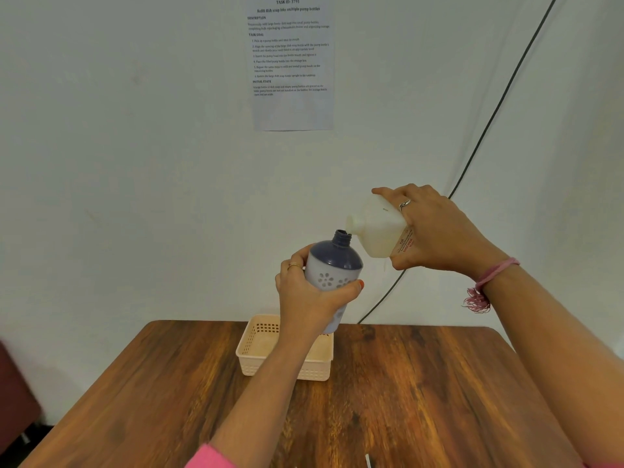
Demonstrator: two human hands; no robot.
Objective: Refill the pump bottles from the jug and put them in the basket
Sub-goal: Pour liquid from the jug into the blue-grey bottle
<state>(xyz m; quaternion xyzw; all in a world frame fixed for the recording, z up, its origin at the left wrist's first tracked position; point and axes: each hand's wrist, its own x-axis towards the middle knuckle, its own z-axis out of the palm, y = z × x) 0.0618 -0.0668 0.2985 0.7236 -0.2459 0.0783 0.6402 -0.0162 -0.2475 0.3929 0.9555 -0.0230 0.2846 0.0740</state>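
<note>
My left hand [310, 298] grips a pump bottle [332, 265] with a dark blue top and a white flowered body, held up above the table with its neck open and no pump on it. My right hand [435, 231] holds a white translucent jug [378, 228] tilted on its side, its uncapped mouth just above and to the right of the bottle's neck. A cream plastic basket [256, 349] stands on the wooden table [422, 383] below the bottle, partly hidden by my left forearm.
A printed task sheet [292, 62] hangs on the white wall behind. A black cable [489, 123] runs down the wall to the table's back edge. A dark red object [17, 400] stands at the far left.
</note>
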